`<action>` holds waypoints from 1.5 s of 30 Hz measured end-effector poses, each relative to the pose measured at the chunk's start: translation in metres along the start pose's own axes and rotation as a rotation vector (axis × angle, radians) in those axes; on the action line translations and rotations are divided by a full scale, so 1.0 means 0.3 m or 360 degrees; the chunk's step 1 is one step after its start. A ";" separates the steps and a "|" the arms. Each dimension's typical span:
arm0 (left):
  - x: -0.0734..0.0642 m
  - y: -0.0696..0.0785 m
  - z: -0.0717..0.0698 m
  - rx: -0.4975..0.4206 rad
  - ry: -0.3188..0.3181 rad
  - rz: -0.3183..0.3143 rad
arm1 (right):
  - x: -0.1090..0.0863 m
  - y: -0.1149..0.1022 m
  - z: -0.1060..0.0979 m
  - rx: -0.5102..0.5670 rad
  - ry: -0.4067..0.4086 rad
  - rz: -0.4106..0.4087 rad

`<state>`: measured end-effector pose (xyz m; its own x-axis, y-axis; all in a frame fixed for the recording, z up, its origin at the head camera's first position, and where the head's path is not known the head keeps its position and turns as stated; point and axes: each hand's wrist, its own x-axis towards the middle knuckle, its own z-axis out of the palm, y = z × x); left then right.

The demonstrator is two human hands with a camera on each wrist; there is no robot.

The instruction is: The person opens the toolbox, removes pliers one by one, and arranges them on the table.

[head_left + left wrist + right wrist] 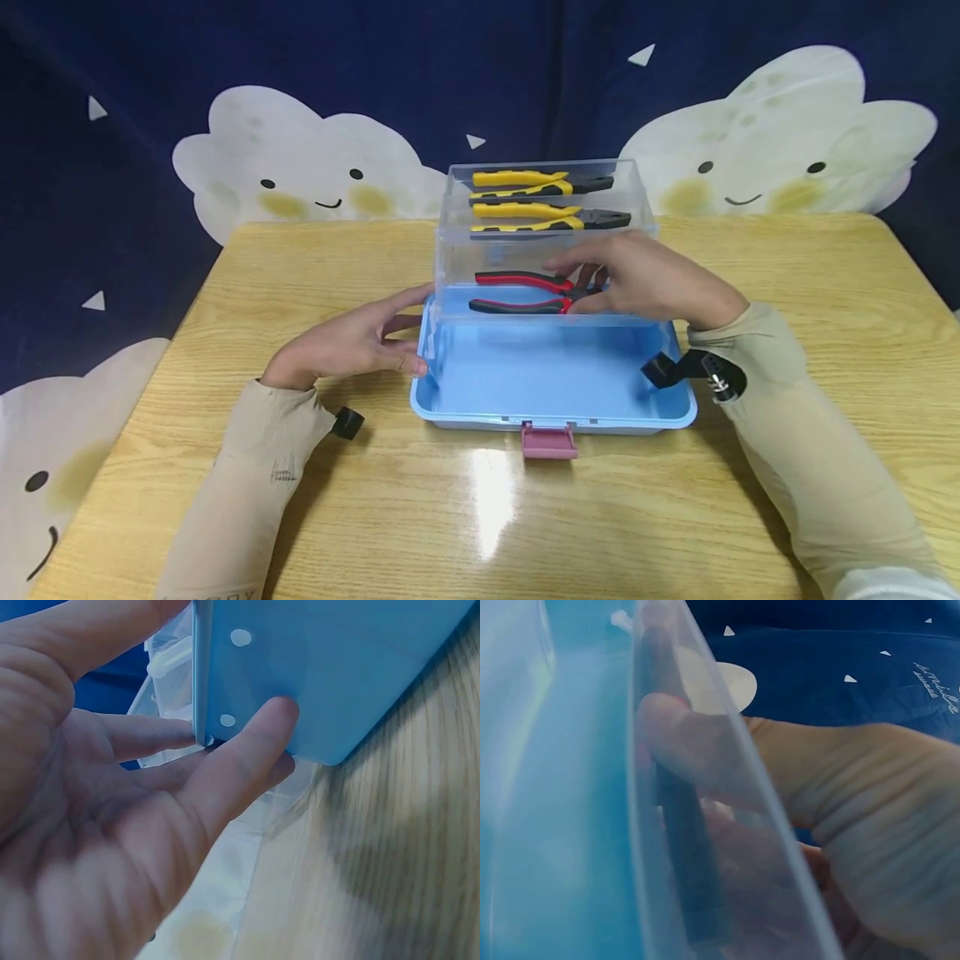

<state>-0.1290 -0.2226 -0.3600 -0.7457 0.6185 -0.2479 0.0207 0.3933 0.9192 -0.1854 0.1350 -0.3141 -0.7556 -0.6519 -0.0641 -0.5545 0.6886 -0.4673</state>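
Note:
A light-blue toolbox [637, 423] stands with its clear tiered trays raised at the back. My right hand [648, 271] reaches into the lower clear tray [450, 304] and pinches red-and-black pliers [517, 307] near the pivot, handles toward the left. In the right wrist view the thumb [682, 739] lies on the dark pliers [682, 855] behind the see-through tray wall. My left hand [352, 340] is at the toolbox's left side, fingers extended along it. One fingertip [281, 716] rests on the outer wall in the left wrist view, and other fingers reach the rim.
Two yellow-and-black pliers [517, 178], [525, 210] lie in the upper clear tray [447, 208]. A pink latch [550, 442] hangs open on the toolbox front. The wooden table [360, 517] ends behind at a dark blue curtain [450, 58] with cloud faces.

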 end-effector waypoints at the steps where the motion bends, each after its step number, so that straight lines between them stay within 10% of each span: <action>1: 0.001 0.000 -0.001 -0.0001 -0.0002 0.0003 | 0.001 0.002 0.001 -0.0001 0.0005 -0.0005; 45: -0.003 0.002 -0.005 0.0022 -0.0011 -0.0023 | 0.010 0.003 0.010 -0.0168 -0.0012 -0.0061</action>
<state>-0.1292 -0.2239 -0.3589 -0.7412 0.6174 -0.2636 0.0192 0.4119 0.9110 -0.1871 0.1325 -0.3173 -0.7308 -0.6804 -0.0546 -0.6168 0.6925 -0.3741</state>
